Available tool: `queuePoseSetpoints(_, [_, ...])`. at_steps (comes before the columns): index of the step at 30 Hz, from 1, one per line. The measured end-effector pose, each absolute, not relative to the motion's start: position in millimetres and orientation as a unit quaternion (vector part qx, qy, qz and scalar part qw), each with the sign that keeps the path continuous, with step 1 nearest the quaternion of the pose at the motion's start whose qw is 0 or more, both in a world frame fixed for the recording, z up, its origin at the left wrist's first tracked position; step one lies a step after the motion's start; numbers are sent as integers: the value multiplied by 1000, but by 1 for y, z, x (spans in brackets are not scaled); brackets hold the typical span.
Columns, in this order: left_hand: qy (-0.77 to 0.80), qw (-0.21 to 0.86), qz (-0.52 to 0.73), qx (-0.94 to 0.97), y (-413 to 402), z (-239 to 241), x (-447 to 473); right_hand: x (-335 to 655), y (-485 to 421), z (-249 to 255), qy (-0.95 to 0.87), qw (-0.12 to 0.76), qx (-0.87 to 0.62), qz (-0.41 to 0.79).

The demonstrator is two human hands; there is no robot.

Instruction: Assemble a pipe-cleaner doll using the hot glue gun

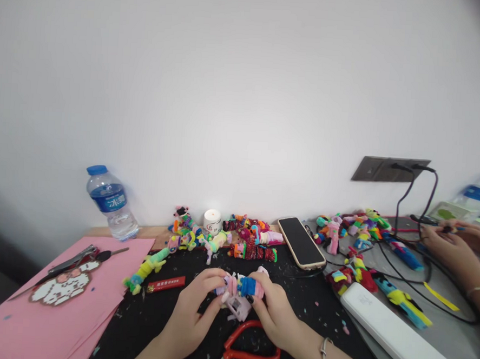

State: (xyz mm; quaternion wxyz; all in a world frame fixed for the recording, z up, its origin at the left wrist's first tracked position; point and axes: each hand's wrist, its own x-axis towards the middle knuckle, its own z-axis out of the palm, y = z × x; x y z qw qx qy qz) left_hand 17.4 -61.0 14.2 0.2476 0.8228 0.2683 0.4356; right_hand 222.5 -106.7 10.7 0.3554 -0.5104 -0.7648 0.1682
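In the head view I hold a small fuzzy pipe-cleaner figure point(248, 286) in pink, blue and pale lilac, low over the black mat. My left hand point(193, 312) is closed, pinching the figure's left end between thumb and fingers. At the other end my right hand point(276, 309) is closed round the blue and pink part, partly hiding it. Pale lilac bits point(239, 308) hang below the figure; whether they are attached I cannot tell. Red-handled scissors point(251, 357) lie just under my hands. A red packet point(166, 284) rests left of my left hand.
Pipe-cleaner figures point(147, 271) lie along the back and right. A phone point(301, 243), white roll point(212, 221) and water bottle point(111, 203) stand or lie near the wall. Pink sheets point(107, 280) bear a craft knife point(72, 258). At right, a long white device point(401, 338), cables and another person's hands point(447, 241).
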Motion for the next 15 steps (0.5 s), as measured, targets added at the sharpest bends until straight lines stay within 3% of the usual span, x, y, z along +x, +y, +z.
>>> queuePoseSetpoints(15, [256, 247, 441, 824, -62, 16, 18, 221, -107, 10, -768, 346, -514, 162])
